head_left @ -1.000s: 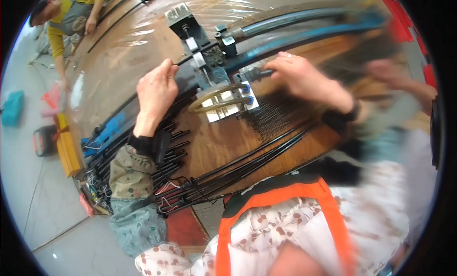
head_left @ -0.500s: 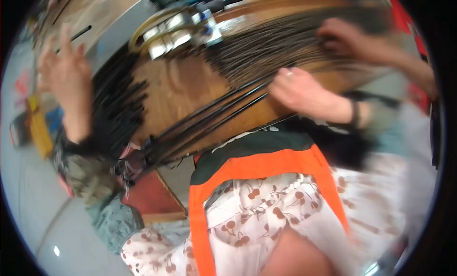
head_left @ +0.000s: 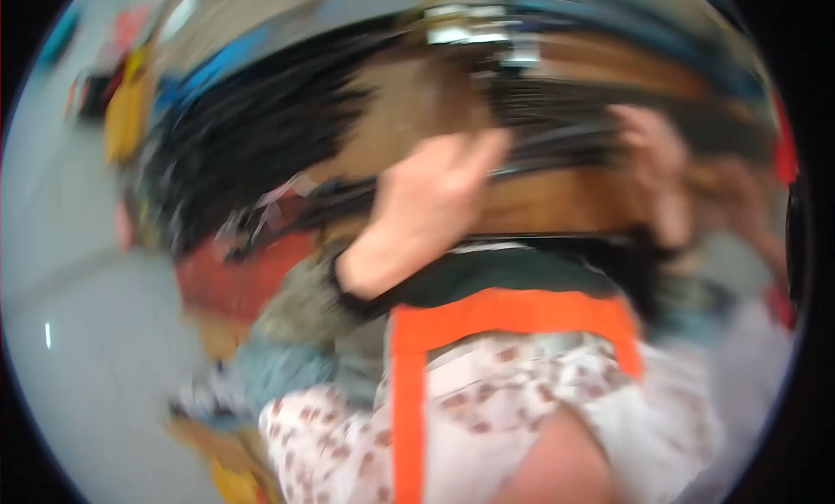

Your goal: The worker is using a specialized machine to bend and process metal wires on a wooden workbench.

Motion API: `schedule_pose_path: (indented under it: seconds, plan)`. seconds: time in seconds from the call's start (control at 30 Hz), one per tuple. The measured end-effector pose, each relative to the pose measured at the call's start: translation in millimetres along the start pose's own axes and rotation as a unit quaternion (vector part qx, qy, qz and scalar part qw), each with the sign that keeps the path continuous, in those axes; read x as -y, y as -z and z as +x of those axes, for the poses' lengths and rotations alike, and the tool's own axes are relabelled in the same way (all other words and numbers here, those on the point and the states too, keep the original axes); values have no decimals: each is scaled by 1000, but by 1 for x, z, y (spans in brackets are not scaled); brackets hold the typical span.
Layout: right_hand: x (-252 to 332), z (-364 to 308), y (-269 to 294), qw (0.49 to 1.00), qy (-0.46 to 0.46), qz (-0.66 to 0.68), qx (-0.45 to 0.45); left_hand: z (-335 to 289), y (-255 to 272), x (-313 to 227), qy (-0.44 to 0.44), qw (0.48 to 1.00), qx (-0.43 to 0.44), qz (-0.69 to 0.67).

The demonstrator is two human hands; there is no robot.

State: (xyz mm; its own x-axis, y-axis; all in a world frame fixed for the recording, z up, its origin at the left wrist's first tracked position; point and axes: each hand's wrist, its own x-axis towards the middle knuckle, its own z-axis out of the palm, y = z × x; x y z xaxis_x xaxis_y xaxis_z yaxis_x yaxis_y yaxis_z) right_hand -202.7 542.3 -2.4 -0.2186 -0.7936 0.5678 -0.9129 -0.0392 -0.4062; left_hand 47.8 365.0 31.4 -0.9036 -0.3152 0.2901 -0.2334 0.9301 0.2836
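Observation:
Motion blurs much of the picture. In front of me, my left hand (head_left: 435, 200) lies across a small bundle of thin black rods (head_left: 557, 152), its fingers curled over them and partly hidden. These rods run on to both sides of that hand. To the right, at the bundle's other end, my right hand (head_left: 654, 169) has its fingers apart and its palm turned toward the rod ends. Whether it touches them is too smeared to tell.
A large pile of black rods (head_left: 252, 121) covers the left of the wooden table (head_left: 557, 200); more dark rods lie at the far right. A shiny pale object (head_left: 465, 21) stands at the back. Another person's blurred hand (head_left: 744, 195) is at the far right. Below left is a red surface (head_left: 239, 273).
My left hand has come from the raised far-left position onto the bundle. My right hand has shifted right and let go of the rods. The whole view has swung left.

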Motion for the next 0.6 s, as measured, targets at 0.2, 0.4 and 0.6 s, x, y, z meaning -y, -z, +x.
schedule_pose_path:
  seconds: [0.2,0.4,0.6]
  plan:
    - [11,11,-20,985,51,97,-132,32,38,-2,-40,995,84,-31]
    - [20,34,-29,989,-11,77,-128,39,98,33,-19,996,70,48]
    - [-49,39,-11,984,-126,19,-122,40,167,106,84,975,-90,183]
